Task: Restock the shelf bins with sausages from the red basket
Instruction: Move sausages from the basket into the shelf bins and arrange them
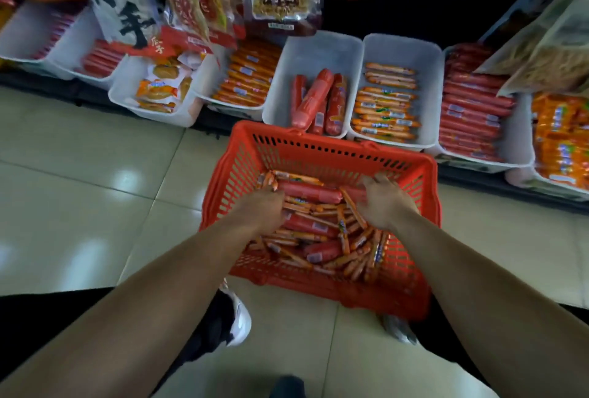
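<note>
from my feed the tiled floor (pixel 79 174) takes up most of the view. along its far edge runs the shelf (pixel 41 78), lined with white bins (pixel 318 50) side by side. the bin just beyond the basket holds a few fat red sticks, one lying tilted across the others, and its neighbour to the right (pixel 401 53) holds flat rows of slim orange ones with bare space at the back.

the red basket (pixel 318 142) stands on the floor, its far rim just in front of the shelf's front edge. inside it lies a loose heap of thin orange sausages (pixel 350 257) with thick red sausages (pixel 309 195) mixed in, one of them lying across the far end.

both arms reach down into the basket. the left hand (pixel 264 206) is at the far-left corner of the heap, fingers curled down and closed round a bunch of thin orange sausages whose ends stick out past the knuckles. the right hand (pixel 385 200) sits near the far-right wall, fingers bent with the tips down on the pile beside the end of the thick sausage. i cannot tell whether it grips anything.
</note>
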The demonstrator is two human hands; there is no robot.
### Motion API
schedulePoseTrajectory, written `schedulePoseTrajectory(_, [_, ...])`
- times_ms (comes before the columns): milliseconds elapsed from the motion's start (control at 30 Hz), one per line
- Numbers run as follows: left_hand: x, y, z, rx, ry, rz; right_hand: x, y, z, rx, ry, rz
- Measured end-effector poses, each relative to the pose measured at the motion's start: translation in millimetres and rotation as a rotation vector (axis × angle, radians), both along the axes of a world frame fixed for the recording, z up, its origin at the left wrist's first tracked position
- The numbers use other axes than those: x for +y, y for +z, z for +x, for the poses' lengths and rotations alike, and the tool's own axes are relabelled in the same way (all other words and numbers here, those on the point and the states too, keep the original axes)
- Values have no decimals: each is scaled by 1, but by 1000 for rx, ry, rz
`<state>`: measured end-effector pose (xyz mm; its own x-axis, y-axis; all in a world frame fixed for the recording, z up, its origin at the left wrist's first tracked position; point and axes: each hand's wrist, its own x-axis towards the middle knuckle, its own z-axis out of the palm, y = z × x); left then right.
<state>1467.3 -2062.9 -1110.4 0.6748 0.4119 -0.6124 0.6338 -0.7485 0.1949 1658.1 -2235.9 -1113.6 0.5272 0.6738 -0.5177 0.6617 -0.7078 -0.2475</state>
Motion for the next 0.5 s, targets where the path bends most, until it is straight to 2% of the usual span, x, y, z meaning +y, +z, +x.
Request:
schedulePoseTrajectory(233, [-5,-70,-5,111,56,-97,3,-76,-16,122,27,-182])
schedulePoseTrajectory(400, [-2,-115,4,104,38,-107,27,-116,-16,97,47,-183])
schedulePoseTrajectory(500, [-1,-132,7,42,19,-37,38,-129,-11,28,-53,-203])
